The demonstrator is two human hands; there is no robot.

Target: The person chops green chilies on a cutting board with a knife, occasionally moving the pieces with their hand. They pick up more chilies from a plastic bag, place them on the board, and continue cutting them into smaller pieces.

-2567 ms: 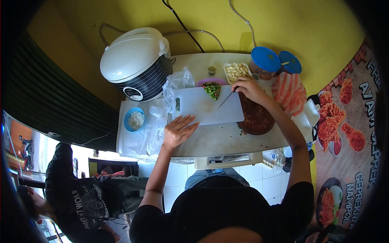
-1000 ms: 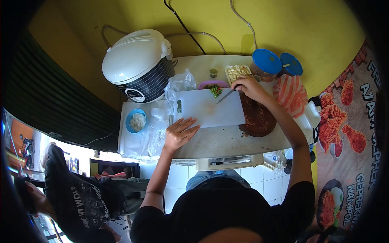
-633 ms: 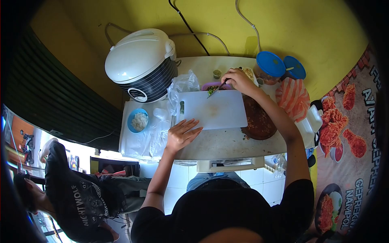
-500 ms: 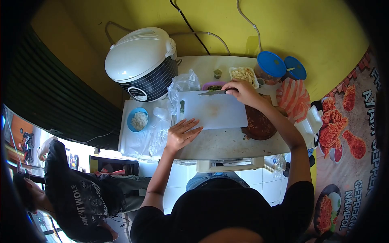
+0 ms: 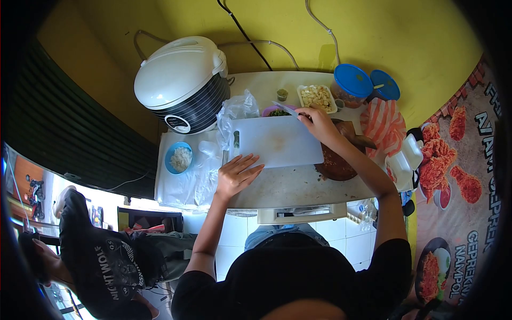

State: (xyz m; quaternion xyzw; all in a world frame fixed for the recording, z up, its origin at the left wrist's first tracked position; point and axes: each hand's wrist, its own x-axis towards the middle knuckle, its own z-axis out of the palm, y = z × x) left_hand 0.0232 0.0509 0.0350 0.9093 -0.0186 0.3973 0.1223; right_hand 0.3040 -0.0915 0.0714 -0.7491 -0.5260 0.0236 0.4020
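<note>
A white cutting board (image 5: 266, 152) with a faint brownish stain lies on the table. My left hand (image 5: 237, 175) rests on its lower left corner, fingers stretched out and apart. Above the board's far right part, my right hand (image 5: 318, 122) is closed round the handle of a knife (image 5: 286, 108). The blade points left and away from me, over a purple container (image 5: 268, 111) of chopped greens behind the board. Right of the board sits a brown stone mortar (image 5: 340, 166), partly hidden by my right forearm, with a pestle (image 5: 365, 141) on it.
A rice cooker (image 5: 181, 85) stands at the back left, near a blue bowl (image 5: 169, 160) of rice and plastic bags (image 5: 210, 176). Behind are a tray of pale pieces (image 5: 316, 97) and blue-lidded tubs (image 5: 353, 80). A striped bag (image 5: 383, 128) lies right. Another person (image 5: 114, 261) is at left.
The knife's tip has swung up and away from the board, from lying level to angled toward the back. My left hand stays on the board's corner. The other person has shifted slightly.
</note>
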